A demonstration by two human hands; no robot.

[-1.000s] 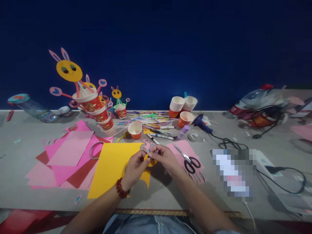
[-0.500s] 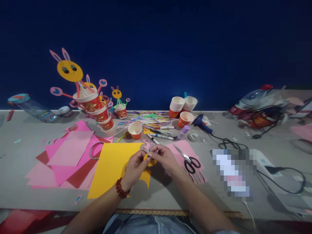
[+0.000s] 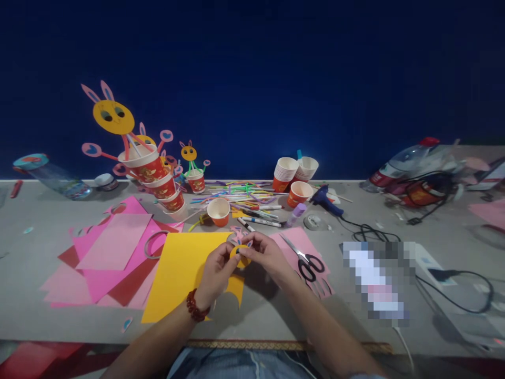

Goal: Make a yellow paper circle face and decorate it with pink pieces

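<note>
A small round yellow paper bunny face (image 3: pixel 243 259) with pink and blue ears is held up in front of me by both hands. My left hand (image 3: pixel 218 266), a dark red bead bracelet on its wrist, pinches the left side of the face. With thumb and fingers, my right hand (image 3: pixel 265 254) grips its right and upper edge. A dark spot, like an eye, shows near the thumbs. Beneath the hands lies a yellow paper sheet (image 3: pixel 179 268) with curved cut-outs. Scissors (image 3: pixel 305 263) with black handles rest on pink paper (image 3: pixel 292 239) to the right.
Pink and red sheets (image 3: pixel 114 242) pile up at left, behind them stacked red cups (image 3: pixel 144 168) with bunny figures. Pipe cleaners (image 3: pixel 240 192), markers (image 3: pixel 260 221) and a white-lined cup (image 3: pixel 218 211) lie ahead. A blue glue gun (image 3: pixel 327 201) and its cable sit at right.
The bunny face has turned slightly, so more of its yellow front and its ears show between the fingers. Both hands keep hold of it in nearly the same place.
</note>
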